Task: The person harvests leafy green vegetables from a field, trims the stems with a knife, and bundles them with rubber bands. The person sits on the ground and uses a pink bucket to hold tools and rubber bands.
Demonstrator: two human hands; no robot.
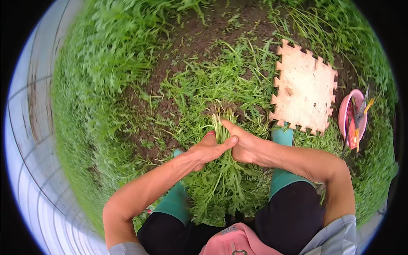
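Both of my hands are around one bunch of leafy greens (228, 178) with feathery, lobed leaves. Its pale stems and soil-covered roots point away from me, and the leaves hang towards my lap. My left hand (210, 149) grips the stems from the left, with something red at one finger. Against the right side of the stems is my right hand (244, 143), and the left thumb crosses onto it. Part of the fingers is hidden behind the bunch. Loose cut greens (220, 83) lie on the soil just beyond the roots.
A dirty pinkish foam mat tile (304, 89) with jigsaw edges lies at the right. Beyond it stands a pink plastic basin (344, 110) holding tools, some with yellow parts. Tall greens (105, 73) grow at the left, beside pale plastic sheeting (35, 105). My green boots flank the bunch.
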